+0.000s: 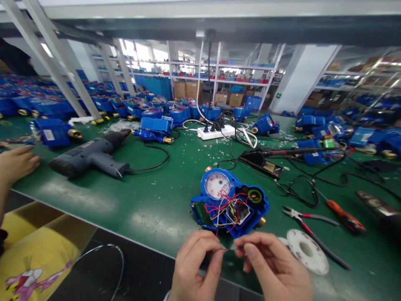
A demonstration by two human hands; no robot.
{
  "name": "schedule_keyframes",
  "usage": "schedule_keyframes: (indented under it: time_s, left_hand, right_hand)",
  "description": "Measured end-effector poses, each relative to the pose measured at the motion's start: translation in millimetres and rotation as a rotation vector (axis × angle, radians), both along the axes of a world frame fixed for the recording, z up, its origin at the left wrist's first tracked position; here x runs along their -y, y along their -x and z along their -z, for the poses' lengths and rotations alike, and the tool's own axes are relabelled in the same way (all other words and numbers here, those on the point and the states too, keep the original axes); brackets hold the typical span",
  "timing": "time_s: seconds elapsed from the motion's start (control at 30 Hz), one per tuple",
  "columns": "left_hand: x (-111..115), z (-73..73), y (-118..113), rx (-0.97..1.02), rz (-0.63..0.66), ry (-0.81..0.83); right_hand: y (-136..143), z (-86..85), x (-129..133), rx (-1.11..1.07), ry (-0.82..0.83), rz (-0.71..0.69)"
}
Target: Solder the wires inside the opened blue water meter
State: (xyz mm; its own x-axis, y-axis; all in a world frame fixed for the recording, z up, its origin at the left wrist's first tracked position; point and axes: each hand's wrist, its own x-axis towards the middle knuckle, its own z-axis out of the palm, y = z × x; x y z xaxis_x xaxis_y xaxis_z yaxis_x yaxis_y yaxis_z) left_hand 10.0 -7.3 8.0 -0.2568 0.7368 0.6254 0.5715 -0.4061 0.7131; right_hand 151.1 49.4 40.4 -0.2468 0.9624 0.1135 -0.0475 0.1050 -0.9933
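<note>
An open blue water meter with a white dial and loose red, yellow and white wires lies on the green bench mat in front of me. My left hand and my right hand meet just below it, each pinching an end of a thin red wire that runs from the meter. Both hands hover at the bench's near edge.
A grey heat gun lies at left, red-handled pliers and an orange screwdriver at right, a white spool near my right hand. A power strip, black cables and several blue meters fill the back. Another person's hand rests far left.
</note>
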Motion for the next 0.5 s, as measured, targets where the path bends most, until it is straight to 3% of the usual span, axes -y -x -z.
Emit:
schedule_keyframes:
  time_s: [0.1,0.23,0.33,0.5]
  left_hand:
    - [-1.5,-2.3,-1.7,0.005,0.012,0.005]
    - [-2.7,-3.9,-3.0,0.011,0.009,0.019]
    - [-1.9,-2.9,-3.2,0.020,0.003,0.038]
    - [-0.4,-2.2,-3.2,0.011,0.007,0.049]
  right_hand:
    - [-1.8,4.6,-3.1,-0.038,0.115,-0.069]
    - [3.9,5.8,1.1,-0.161,0.294,0.029]
    - [8.8,3.0,3.7,-0.166,0.309,0.005]
    - [11.2,-2.5,5.0,-0.179,0.311,0.119]
